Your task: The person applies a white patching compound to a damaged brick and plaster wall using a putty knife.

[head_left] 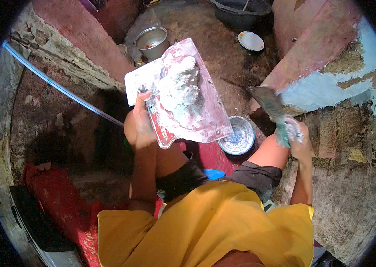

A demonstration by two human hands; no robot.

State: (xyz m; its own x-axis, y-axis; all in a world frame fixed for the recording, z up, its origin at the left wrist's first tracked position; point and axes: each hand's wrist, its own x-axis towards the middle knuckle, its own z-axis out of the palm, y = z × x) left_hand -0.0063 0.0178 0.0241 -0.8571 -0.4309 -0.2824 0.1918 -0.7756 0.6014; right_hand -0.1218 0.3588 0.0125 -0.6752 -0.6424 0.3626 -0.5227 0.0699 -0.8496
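Observation:
My left hand is closed on the edge of a flat white board stained pink, with a lumpy mound of white paste on it. My right hand grips a scraper by its greenish, paste-smeared handle, its broad dull blade angled up to the left, apart from the board. Below and between the two, a round bowl with white paste inside stands in front of my knees.
A metal pot, white plate and large dark basin stand on the floor ahead. Worn, patchy walls rise on both sides. A blue hose slants across the left. Red cloth lies at lower left.

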